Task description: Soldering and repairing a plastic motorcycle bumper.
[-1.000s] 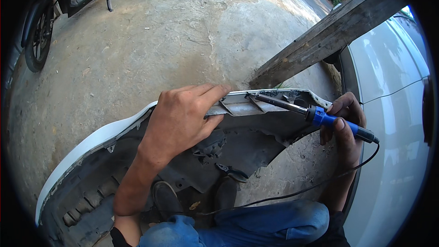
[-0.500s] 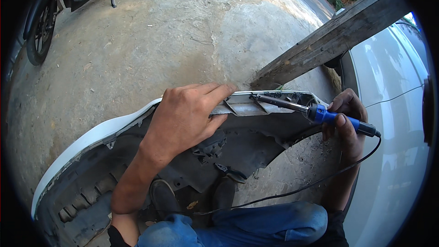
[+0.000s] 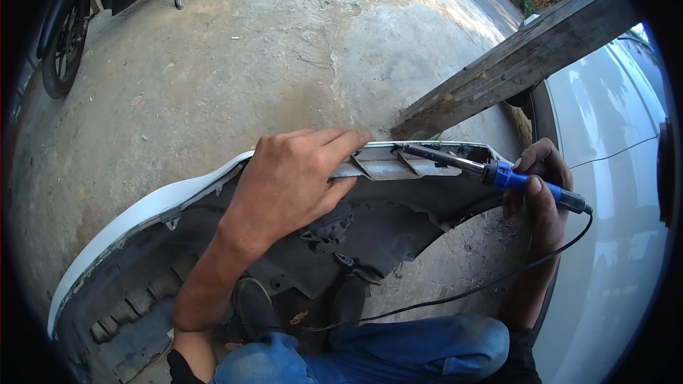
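A soldering iron [image 3: 509, 176] with a blue handle and metal barrel is gripped by my right hand [image 3: 542, 183]. Its tip meets the inner edge of a car bumper [image 3: 153, 204], close to the dark, rough patch by the post. The bumper is white outside and dark inside, and curves across in front of me. My left hand [image 3: 295, 181] holds the bumper's upper edge, fingers over the rim and thumb on the inner side. From the iron's end a black cord [image 3: 455, 297] runs down across my lap.
Pliers [image 3: 358, 268] lie inside the bumper, near my shoes [image 3: 346, 302]. A wooden post [image 3: 519, 57] slants up just beyond the work. At the right stands a silvery-white car [image 3: 612, 192]; a motorbike [image 3: 67, 39] is at the far left on the concrete ground [image 3: 235, 57].
The soldering iron has shifted very slightly to the right, its tip still at the bumper's edge. My left hand keeps nearly the same place.
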`<state>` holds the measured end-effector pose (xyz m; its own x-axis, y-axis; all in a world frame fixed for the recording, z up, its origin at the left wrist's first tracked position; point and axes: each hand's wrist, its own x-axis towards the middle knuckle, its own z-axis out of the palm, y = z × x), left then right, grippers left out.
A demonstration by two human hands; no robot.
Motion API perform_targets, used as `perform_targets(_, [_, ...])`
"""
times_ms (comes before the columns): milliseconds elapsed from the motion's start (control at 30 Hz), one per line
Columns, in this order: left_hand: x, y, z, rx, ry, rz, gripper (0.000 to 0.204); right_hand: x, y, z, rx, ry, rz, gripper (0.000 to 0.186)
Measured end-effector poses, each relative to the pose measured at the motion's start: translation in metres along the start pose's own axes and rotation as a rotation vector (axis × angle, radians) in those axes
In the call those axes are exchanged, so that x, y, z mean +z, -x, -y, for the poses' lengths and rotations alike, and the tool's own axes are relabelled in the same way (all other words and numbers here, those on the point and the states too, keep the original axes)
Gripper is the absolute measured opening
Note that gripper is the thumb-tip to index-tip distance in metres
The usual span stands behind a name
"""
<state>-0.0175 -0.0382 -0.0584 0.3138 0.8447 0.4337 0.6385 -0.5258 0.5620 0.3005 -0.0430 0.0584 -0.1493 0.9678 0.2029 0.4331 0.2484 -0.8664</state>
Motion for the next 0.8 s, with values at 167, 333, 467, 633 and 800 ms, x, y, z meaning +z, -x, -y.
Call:
perform_targets(167, [0.0011,0.0009,0.0005,0.005,0.004,-0.012,0.052,0.0033,-0.0002,-0.0001,0.0,-0.009,-0.005,0.06])
perform_targets(333, [-0.0013,-0.0001,-0.0009,-0.009,-0.001,0.011,0.051,0.0029,0.0005,-0.0027,-0.002,-0.018,-0.013,0.06])
perform_targets(467, [-0.0014,-0.0009,-0.0014,0.006,0.003,0.002,0.051,0.0029,0.0016,0.0003,0.006,-0.02,-0.011,0.06])
perform_targets(633, [0.0003,0.0005,-0.0005,-0.002,-0.005,-0.006,0.051,0.0058,0.0005,-0.0008,0.007,-0.018,-0.015,0.06])
perform_targets(800, [-0.0003,0.0,-0.0011,-0.002,0.004,-0.009,0.051,0.0011,0.0018,-0.001,0.007,-0.004,-0.013,0.06])
